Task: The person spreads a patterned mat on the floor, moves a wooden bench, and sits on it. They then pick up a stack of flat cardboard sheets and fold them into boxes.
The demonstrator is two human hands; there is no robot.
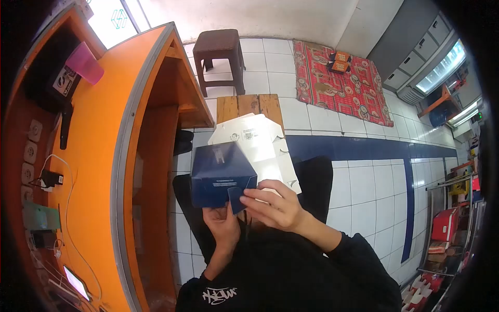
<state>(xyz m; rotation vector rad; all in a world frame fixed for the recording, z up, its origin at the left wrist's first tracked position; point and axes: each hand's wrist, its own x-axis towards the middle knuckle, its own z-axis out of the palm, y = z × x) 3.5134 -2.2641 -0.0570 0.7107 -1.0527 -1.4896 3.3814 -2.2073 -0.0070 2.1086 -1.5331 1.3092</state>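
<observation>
A dark blue folded cardboard box (221, 171) with small white print is held above my lap. My left hand (223, 226) grips its lower edge from below, with the thumb near a small flap. My right hand (275, 205) pinches the box's lower right side with fingers and thumb close together. Behind the box, flat white cardboard sheets (260, 151) with cut tabs lie stacked on a wooden slatted bench (249, 105). The box hides part of the sheets.
An orange counter (112, 104) runs along the left, carrying a pink cup (86, 63) and a phone (76, 283). A brown stool (217, 47) stands ahead. Orange boxes (340, 62) sit on a red patterned mat (338, 96). Shelves with goods line the right.
</observation>
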